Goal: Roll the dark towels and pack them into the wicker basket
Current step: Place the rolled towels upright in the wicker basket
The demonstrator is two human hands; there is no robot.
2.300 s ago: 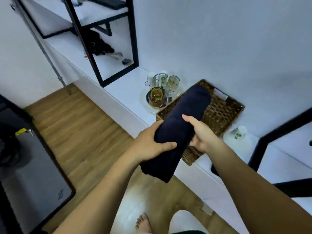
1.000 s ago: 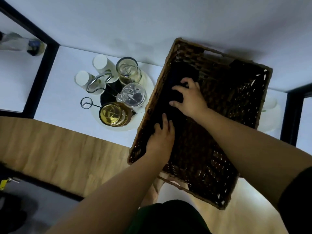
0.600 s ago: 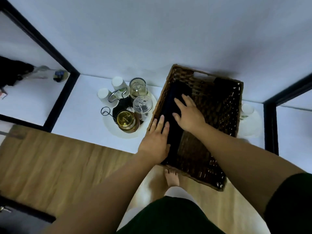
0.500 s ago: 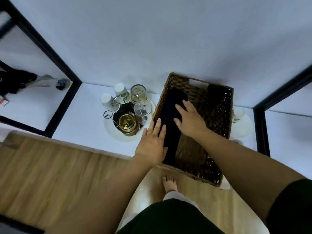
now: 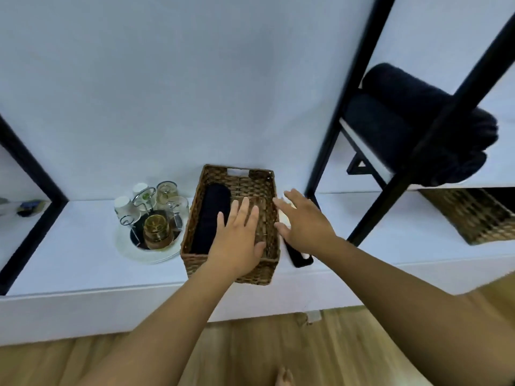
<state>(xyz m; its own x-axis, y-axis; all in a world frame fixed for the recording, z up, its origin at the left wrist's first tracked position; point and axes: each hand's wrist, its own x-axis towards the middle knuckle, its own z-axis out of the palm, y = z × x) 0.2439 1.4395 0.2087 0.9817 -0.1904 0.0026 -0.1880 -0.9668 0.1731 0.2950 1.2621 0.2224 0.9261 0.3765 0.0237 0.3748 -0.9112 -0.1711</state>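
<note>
Rolled towel (image 5: 210, 218) in basket's (image 5: 237, 274) left side

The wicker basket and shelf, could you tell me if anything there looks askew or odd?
Nothing stands out. One rolled dark towel lies straight along the left side of the wicker basket, which sits squarely on the white shelf.

Coarse woven wicker on the basket (image 5: 239, 188), brown and rough, under the left hand's fingers (image 5: 245, 211). Soft, matt dark cloth in the rolled towel (image 5: 210, 218), just left of those fingers. Same plush, matt cloth on the stacked towels (image 5: 404, 118), up and right of the right hand's fingers (image 5: 295, 199). Smooth matt white on the bench (image 5: 69, 246). Clear and amber glass, glossy, in the tumblers (image 5: 156, 228); thin shiny wire in their rack (image 5: 143, 195). Matt black metal in the frame (image 5: 345, 101). Light wood grain on the floor (image 5: 264, 349).
</note>
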